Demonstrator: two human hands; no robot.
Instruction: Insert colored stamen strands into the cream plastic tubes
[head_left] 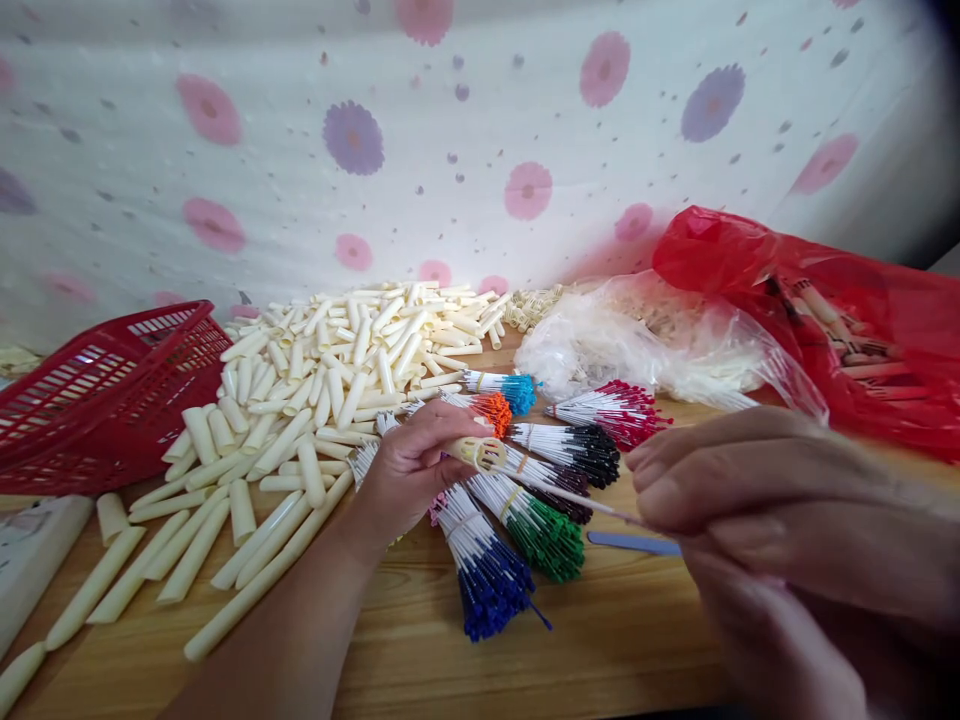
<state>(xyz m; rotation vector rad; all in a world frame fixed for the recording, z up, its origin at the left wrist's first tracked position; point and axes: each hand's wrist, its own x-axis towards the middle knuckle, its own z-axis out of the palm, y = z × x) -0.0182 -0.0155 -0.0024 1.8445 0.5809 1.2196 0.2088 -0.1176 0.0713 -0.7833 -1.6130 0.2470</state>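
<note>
In my left hand [409, 465] is a short cream plastic tube [466, 450], pinched between thumb and fingers. Its round end, which has several small holes, faces right. My right hand [780, 530], blurred and close to the camera, pinches a thin white stick like a pen refill [574, 495], which points left towards the holed end. I cannot tell if its far end is inside. Below and around the tube lie rubber-banded bundles of refills with coloured ends: blue [487, 590], green [551, 540], black [592, 450], orange [491, 410], light blue [517, 390] and crimson [626, 410].
A large heap of cream tubes [337, 370] covers the wooden table's [600, 640] left and back. Beside it stands a red basket [180, 350]. Towards the right lie a clear plastic bag [585, 340], a red bag [922, 330] and a flat blue strip [634, 543].
</note>
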